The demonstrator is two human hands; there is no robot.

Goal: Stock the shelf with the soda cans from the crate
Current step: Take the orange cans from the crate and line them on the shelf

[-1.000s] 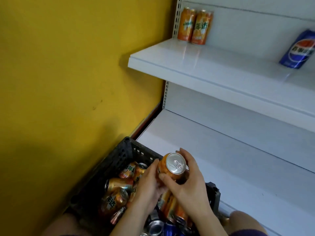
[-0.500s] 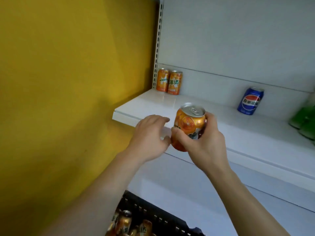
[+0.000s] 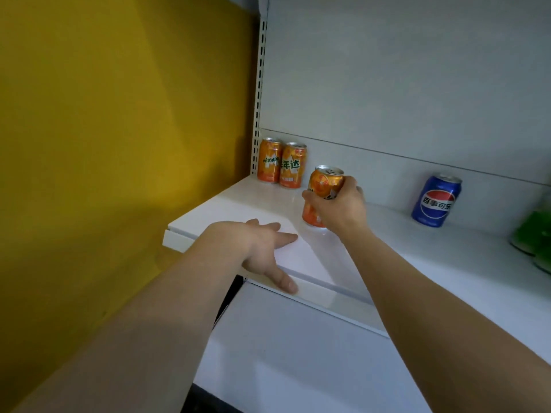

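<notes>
My left hand (image 3: 262,248) lies flat with fingers straight on the front edge of the white shelf (image 3: 432,281), thumb over its lip. Just past it, at 1 o'clock, my right hand (image 3: 340,207) is wrapped around an orange soda can (image 3: 323,186), upright, its base on or just above the shelf. At 11 o'clock, 2 orange cans (image 3: 281,163) touch in the back corner. At 2 o'clock stands 1 blue can (image 3: 436,201).

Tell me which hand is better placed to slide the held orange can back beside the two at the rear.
Right. The right hand already grips the orange can on the shelf, near the two orange cans. The left hand lies flat on the shelf's front edge, holding nothing.
</notes>
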